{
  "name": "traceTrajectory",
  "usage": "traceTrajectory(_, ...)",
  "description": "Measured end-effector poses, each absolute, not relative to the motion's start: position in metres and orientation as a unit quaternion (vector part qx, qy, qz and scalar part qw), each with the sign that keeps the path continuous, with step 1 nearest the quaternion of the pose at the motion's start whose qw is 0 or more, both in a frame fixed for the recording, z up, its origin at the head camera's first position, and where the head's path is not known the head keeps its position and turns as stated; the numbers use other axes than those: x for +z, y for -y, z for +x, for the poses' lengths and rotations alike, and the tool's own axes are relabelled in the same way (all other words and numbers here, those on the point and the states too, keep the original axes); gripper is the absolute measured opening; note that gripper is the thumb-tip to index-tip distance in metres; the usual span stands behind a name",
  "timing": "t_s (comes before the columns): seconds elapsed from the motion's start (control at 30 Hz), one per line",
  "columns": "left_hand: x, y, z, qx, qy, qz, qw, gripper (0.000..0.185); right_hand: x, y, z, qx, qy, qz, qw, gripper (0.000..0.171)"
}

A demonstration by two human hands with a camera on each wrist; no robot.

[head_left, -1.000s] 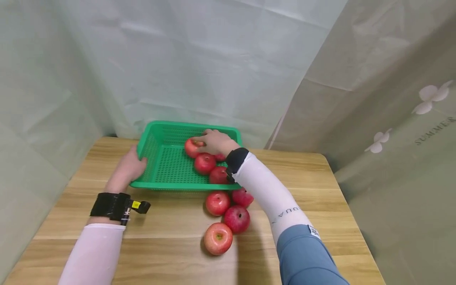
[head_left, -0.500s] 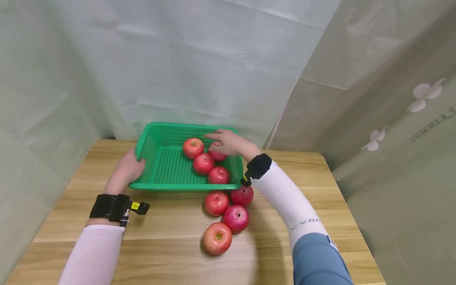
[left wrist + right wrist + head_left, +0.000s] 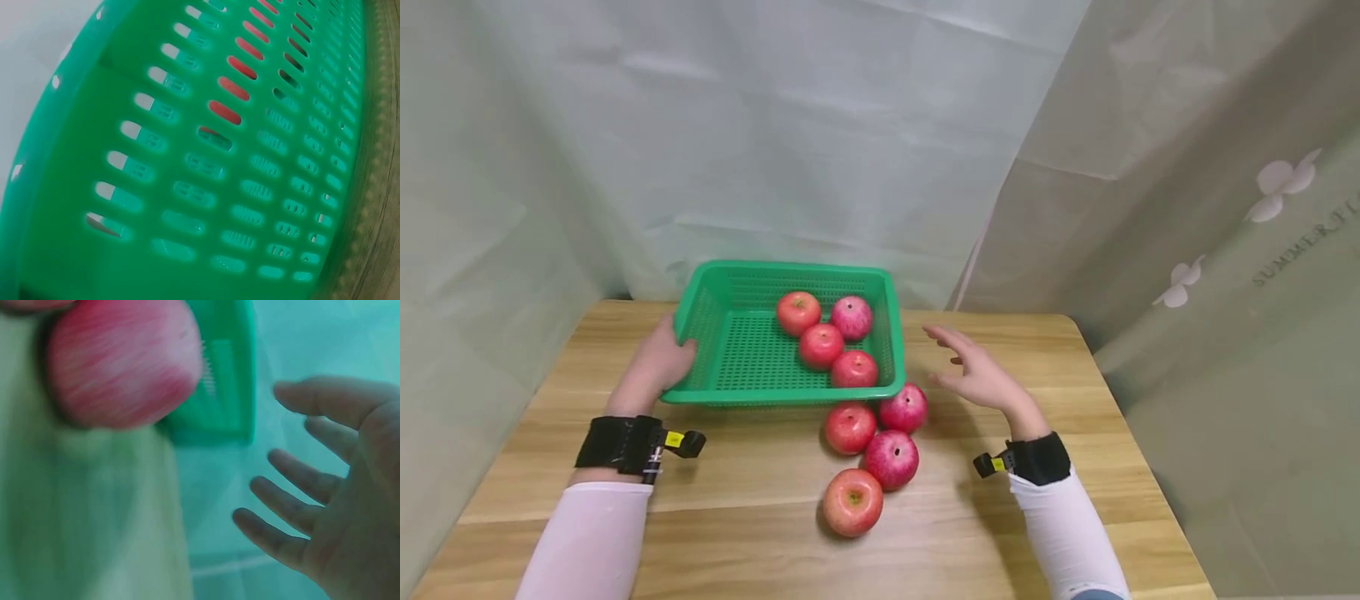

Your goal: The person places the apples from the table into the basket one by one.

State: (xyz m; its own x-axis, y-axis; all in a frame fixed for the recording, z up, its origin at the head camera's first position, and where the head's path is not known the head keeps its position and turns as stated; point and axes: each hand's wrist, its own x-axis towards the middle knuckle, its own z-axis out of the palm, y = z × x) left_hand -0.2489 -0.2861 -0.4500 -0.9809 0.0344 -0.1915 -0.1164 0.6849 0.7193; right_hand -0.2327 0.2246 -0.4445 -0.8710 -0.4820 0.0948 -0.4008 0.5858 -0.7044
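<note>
A green slotted basket sits at the back of the wooden table with several red apples in it, the nearest one by the front right corner. My left hand grips the basket's left rim; the left wrist view is filled by the basket wall. Several more apples lie on the table in front of the basket, one closest to my right hand. That hand hovers empty to the right of the basket with fingers spread, beside an apple and the basket corner.
Pale curtains hang close behind and on both sides of the table. The table's right edge lies just beyond my right hand. The largest apple sits nearest to me.
My right hand let go of an apple in the basket and drew back out to the right, now open over the table. The left hand stayed on the basket's rim.
</note>
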Motion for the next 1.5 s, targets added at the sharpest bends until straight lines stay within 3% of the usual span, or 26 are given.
traceTrajectory(0.27, -0.451, 0.293, -0.248, 0.396, -0.915, -0.016, 0.08, 0.062, -0.456, -0.239, -0.203, -0.336, -0.889, -0.288, 0.116, 0.081)
traceTrajectory(0.8, -0.451, 0.287, -0.247, 0.41, -0.907, -0.032, 0.094, 0.065, -0.463, -0.208, -0.202, -0.264, -0.9, -0.316, 0.14, 0.076)
traceTrajectory(1.17, -0.452, 0.288, -0.25, 0.407, -0.908, -0.028, 0.094, 0.066, -0.478, -0.199, -0.202, -0.279, -0.896, -0.329, 0.103, 0.09)
traceTrajectory(1.5, -0.451, 0.285, -0.25, 0.404, -0.909, -0.038, 0.098, 0.068, -0.485, -0.194, -0.204, -0.275, -0.897, -0.327, 0.111, 0.092)
